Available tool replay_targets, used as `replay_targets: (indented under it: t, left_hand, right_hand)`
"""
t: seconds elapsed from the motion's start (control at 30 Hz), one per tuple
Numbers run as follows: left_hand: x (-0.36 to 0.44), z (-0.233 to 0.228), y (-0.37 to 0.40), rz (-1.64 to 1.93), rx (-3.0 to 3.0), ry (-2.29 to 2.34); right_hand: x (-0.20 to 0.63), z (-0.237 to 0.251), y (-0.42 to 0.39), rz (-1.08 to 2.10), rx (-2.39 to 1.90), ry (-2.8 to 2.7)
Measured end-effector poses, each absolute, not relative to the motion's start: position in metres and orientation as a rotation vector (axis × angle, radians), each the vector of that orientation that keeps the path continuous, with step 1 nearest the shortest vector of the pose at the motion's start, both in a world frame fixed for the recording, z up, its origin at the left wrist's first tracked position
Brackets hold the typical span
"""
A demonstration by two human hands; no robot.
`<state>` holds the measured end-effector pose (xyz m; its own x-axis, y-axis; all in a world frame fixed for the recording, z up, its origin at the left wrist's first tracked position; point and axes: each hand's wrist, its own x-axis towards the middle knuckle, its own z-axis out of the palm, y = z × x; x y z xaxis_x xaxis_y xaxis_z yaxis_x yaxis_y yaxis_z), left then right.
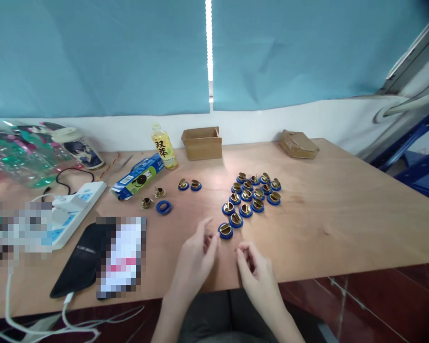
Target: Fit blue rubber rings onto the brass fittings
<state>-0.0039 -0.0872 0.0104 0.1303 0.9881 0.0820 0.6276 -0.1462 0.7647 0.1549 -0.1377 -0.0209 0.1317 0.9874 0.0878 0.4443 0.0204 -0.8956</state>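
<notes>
My left hand [197, 255] has its index finger stretched out and its thumb apart, with nothing seen between them. Its thumb is close beside the nearest gold-coloured round fitting [225, 229], which sits in a blue ring; whether they touch I cannot tell. To the right of that fitting, my right hand [254, 269] is curled, thumb and index tips together; anything between them is hidden. Beyond both hands lies a cluster of similar fittings [246, 195], each with a blue ring and an upright or tilted flap.
Two ringed fittings [196, 184] sit apart at centre left. Near them are two ringless gold fittings [147, 203] and a loose blue ring [163, 206]. Phones [82, 259], a power strip [93, 193], a blue carton [137, 176], a bottle [164, 147] and cardboard boxes [203, 147] surround them.
</notes>
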Motion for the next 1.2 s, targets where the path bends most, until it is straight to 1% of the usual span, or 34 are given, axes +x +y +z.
replay_targets:
  t: [0.17, 0.2, 0.3, 0.4, 0.53, 0.7, 0.83, 0.97, 1.07, 1.2]
  left_hand:
    - [-0.077, 0.018, -0.045, 0.740, 2.067, 2.034]
    - [-0.090, 0.018, -0.033, 0.663, 2.139, 2.130]
    - [-0.116, 0.012, -0.002, 0.281, 2.213, 2.367]
    - [-0.118, 0.001, 0.017, 0.219, 2.222, 2.372]
    - [-0.103, -0.008, 0.022, 0.235, 2.195, 2.417]
    - [-0.084, -0.001, 0.006, 0.306, 2.255, 2.339]
    - [-0.059, 0.007, -0.023, 0.421, 2.315, 2.256]
    - [-0.036, 0.003, -0.047, 0.623, 2.309, 2.119]
    - [-0.033, -0.001, -0.050, 0.657, 2.300, 2.076]
    - [-0.051, 0.003, -0.039, 0.758, 2.237, 2.058]
  right_hand:
    - [0.154, -0.023, -0.137, 0.794, -1.542, -1.491]
    - [0.154, -0.023, -0.137, 0.787, -1.538, -1.498]
    - [0.154, -0.024, -0.138, 0.759, -1.524, -1.519]
    - [0.155, -0.025, -0.139, 0.735, -1.511, -1.529]
    - [0.155, -0.026, -0.139, 0.714, -1.511, -1.530]
    - [0.153, -0.026, -0.139, 0.702, -1.500, -1.544]
    - [0.153, -0.026, -0.140, 0.706, -1.487, -1.552]
    - [0.153, -0.027, -0.140, 0.707, -1.500, -1.555]
    - [0.153, -0.028, -0.140, 0.713, -1.508, -1.557]
    - [0.152, -0.027, -0.140, 0.721, -1.502, -1.557]
